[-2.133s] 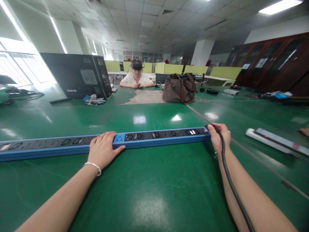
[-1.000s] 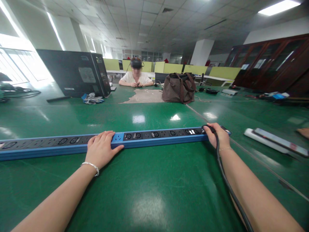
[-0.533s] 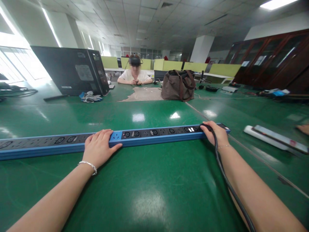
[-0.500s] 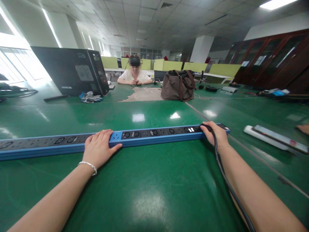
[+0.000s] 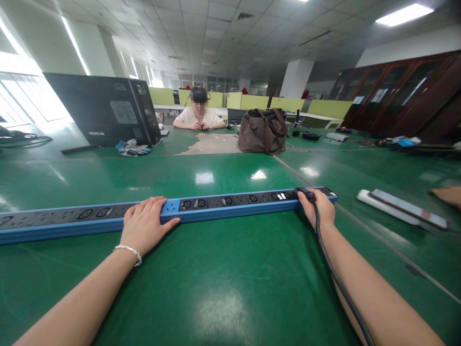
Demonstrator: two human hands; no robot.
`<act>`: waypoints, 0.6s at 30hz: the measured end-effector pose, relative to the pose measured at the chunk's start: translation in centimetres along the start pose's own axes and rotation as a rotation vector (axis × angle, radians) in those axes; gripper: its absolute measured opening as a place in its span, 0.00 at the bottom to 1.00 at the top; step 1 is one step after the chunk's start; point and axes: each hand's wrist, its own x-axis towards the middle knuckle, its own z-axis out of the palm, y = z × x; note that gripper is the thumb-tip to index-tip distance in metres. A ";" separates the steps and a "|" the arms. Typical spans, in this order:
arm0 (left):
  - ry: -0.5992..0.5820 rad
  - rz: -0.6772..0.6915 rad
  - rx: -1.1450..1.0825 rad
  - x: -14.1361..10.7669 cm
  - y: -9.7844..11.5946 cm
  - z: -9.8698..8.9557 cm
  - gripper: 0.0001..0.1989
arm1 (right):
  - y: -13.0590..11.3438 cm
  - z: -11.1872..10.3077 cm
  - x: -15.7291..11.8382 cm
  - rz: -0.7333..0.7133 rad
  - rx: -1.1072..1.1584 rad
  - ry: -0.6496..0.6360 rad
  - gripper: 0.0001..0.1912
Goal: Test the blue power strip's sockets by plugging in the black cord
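A long blue power strip (image 5: 234, 211) with black socket panels lies across the green table and runs out of view at the left. My left hand (image 5: 146, 221) rests over it beside the bright blue socket block, fingers across the top and thumb along the front side. Near the strip's right end, my right hand (image 5: 317, 206) is closed around a black plug (image 5: 304, 193), which sits at the socket face. Whether its pins are in a socket is hidden. From the plug a thick black cord (image 5: 334, 269) trails down along my right forearm.
A black computer case (image 5: 104, 110) and gloves (image 5: 132, 148) stand back left. Opposite sits a person (image 5: 199, 115), hands together, beside a brown bag (image 5: 261, 132). On the right lie a white strip-shaped object (image 5: 385, 206), a phone-like slab (image 5: 410, 206) and another person's hand (image 5: 448, 196).
The view has shifted slightly. My right hand has turned a little around the plug, showing more of it. My left hand keeps its place on the strip.
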 end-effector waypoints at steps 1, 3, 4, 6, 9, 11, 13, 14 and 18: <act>0.002 0.000 -0.004 0.0 0.0 0.0 0.31 | 0.0 0.0 0.0 0.029 -0.011 0.005 0.23; 0.004 -0.001 -0.002 0.0 0.0 0.0 0.31 | -0.1 0.0 -0.1 0.044 -0.013 0.022 0.23; 0.004 0.000 0.004 0.0 0.0 0.1 0.31 | -0.2 0.0 -0.1 0.035 -0.010 0.033 0.22; 0.004 0.001 0.017 0.0 0.0 0.1 0.31 | -0.6 0.1 -0.1 0.020 -0.007 0.056 0.21; 0.003 0.003 0.023 0.0 0.0 0.1 0.31 | -1.0 0.0 -0.1 0.024 0.002 0.056 0.19; -0.003 0.003 0.015 0.0 -0.1 0.1 0.31 | -1.0 0.0 -0.1 0.038 0.012 0.043 0.18; -0.011 0.000 0.007 0.0 -0.1 0.1 0.31 | -0.9 -0.1 0.0 0.037 0.028 0.025 0.18; -0.014 -0.002 0.004 0.0 -0.1 0.1 0.31 | -0.9 -0.1 0.0 0.035 0.038 0.020 0.18; -0.016 -0.005 0.004 0.1 -0.1 0.1 0.31 | -0.5 -0.2 -0.1 0.041 0.092 -0.010 0.17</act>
